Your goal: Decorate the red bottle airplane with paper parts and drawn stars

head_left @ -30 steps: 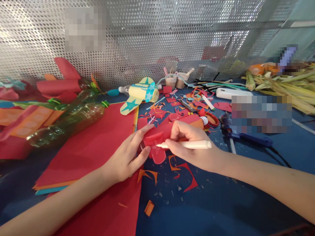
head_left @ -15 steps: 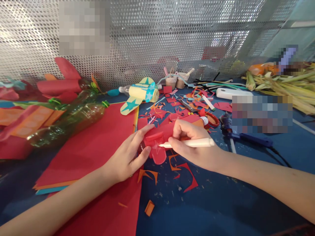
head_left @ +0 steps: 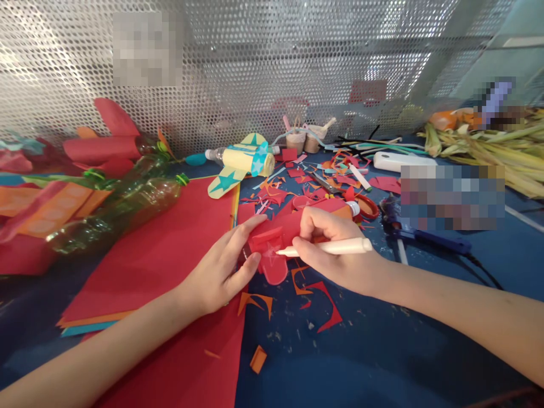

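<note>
A plastic bottle point(head_left: 284, 225) wrapped in red paper lies on its side in front of me, its white cap pointing right. From its near side sticks out a rounded red paper wing point(head_left: 274, 271) with a pale star outline drawn on it. My left hand point(head_left: 225, 266) grips the bottle's left end, thumb and forefinger apart around it. Pinched in my right hand point(head_left: 327, 246) is a white marker pen point(head_left: 340, 247), its tip at the star's right side. My right hand hides part of the bottle.
Red paper sheets point(head_left: 157, 249) lie at left beside green plastic bottles point(head_left: 123, 212). A yellow bottle plane point(head_left: 242, 161) stands behind. Paper scraps surround scissors point(head_left: 368, 205). At right are a blue glue gun point(head_left: 437, 241) and corn husks point(head_left: 480, 141). A perforated metal screen point(head_left: 255, 62) rises behind.
The marker tip has shifted slightly right along the wing, and more of the pale star outline shows. My left hand stays in place on the bottle.
</note>
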`<action>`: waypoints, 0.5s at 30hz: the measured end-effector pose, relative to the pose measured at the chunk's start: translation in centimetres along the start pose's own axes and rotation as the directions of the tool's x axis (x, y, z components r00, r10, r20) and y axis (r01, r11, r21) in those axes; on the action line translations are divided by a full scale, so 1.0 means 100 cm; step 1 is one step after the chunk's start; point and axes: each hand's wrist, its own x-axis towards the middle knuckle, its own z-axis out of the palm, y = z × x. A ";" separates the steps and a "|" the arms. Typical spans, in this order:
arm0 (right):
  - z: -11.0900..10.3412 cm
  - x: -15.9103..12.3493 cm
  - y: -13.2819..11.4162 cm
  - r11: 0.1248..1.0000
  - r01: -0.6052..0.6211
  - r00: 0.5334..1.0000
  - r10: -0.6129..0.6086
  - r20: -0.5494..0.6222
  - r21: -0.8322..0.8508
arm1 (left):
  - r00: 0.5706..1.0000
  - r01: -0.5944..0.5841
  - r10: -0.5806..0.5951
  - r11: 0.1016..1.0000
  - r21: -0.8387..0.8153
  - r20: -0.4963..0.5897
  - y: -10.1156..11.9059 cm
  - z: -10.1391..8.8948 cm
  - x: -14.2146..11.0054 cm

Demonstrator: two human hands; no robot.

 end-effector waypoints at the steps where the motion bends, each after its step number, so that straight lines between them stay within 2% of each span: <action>1: 0.000 0.000 0.000 1.000 0.002 1.000 -0.002 0.002 0.004 | 1.000 0.001 -0.001 1.000 -0.004 0.001 0.000 0.000 0.000; 7: -0.001 0.001 -0.001 0.999 0.024 1.000 -0.025 -0.014 -0.048 | 1.000 -0.007 0.007 1.000 0.004 -0.011 0.000 0.001 0.000; 15: -0.001 0.002 -0.001 0.999 0.035 0.999 -0.036 -0.015 -0.027 | 1.000 0.000 0.000 1.000 0.017 -0.013 0.000 0.001 0.000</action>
